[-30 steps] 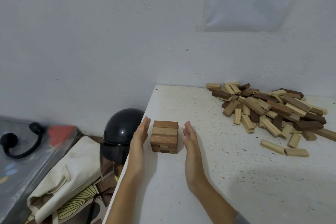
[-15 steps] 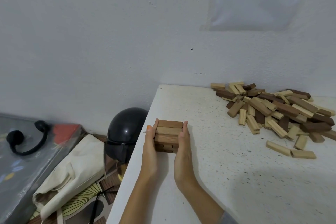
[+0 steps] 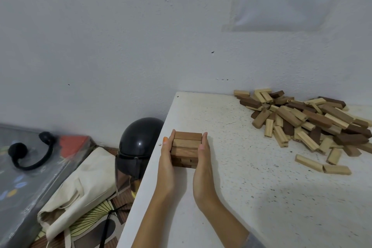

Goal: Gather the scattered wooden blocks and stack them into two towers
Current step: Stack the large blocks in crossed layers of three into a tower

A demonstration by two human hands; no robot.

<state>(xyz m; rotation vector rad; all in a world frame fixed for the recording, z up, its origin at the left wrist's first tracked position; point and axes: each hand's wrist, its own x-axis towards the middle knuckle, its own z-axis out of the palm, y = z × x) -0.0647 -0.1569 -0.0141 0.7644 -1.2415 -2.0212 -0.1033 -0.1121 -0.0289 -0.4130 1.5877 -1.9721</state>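
A short tower of brown wooden blocks (image 3: 187,147) stands near the left edge of the white speckled table (image 3: 251,197). My left hand (image 3: 166,159) presses flat against its left side and my right hand (image 3: 202,159) presses flat against its right side, fingers straight. A heap of scattered light and dark blocks (image 3: 306,123) lies at the back right, with two loose light blocks (image 3: 322,166) in front of it.
The wall runs close behind the table. Left of the table, lower down, sit a black helmet (image 3: 138,143), a cream cloth bag (image 3: 80,193) and a grey surface with black headphones (image 3: 30,155). The table's left edge is right beside the tower.
My two hands closed in from either side and now press against the tower's sides. The tower stays in place.
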